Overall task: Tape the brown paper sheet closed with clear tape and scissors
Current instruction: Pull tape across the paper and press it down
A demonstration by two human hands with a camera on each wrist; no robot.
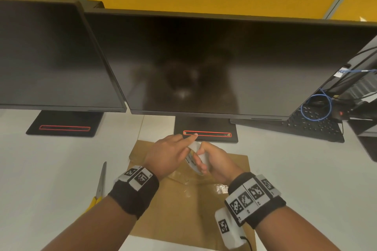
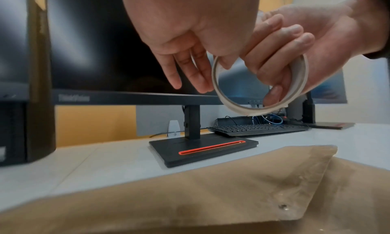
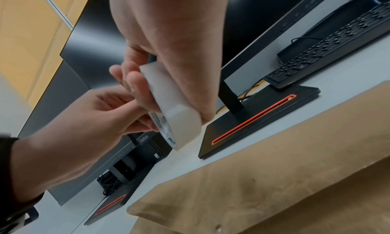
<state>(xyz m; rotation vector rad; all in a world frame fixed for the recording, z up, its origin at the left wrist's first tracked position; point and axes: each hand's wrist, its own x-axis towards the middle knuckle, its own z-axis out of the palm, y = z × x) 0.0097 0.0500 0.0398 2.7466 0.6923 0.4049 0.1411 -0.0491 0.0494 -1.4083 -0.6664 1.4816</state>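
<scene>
The brown paper sheet (image 1: 183,206) lies folded on the white desk, with shiny clear tape (image 1: 221,187) stuck along its flap (image 2: 306,187). Both hands hover above the sheet's far half. My right hand (image 1: 216,161) grips the roll of clear tape (image 1: 193,162), fingers curled through its ring (image 2: 219,90). My left hand (image 1: 169,155) meets the roll from the left; its thumb touches the rim while its fingers (image 2: 190,74) stay straight. Whether a loose tape end is lifted cannot be made out. Yellow-handled scissors (image 1: 101,185) lie on the desk left of the sheet, untouched.
Two dark monitors (image 1: 204,63) stand close behind the hands, and the middle one's black base (image 1: 206,128) with a red slot is just beyond the sheet. A black keyboard (image 1: 314,122) and blue cable (image 1: 316,106) sit at the back right.
</scene>
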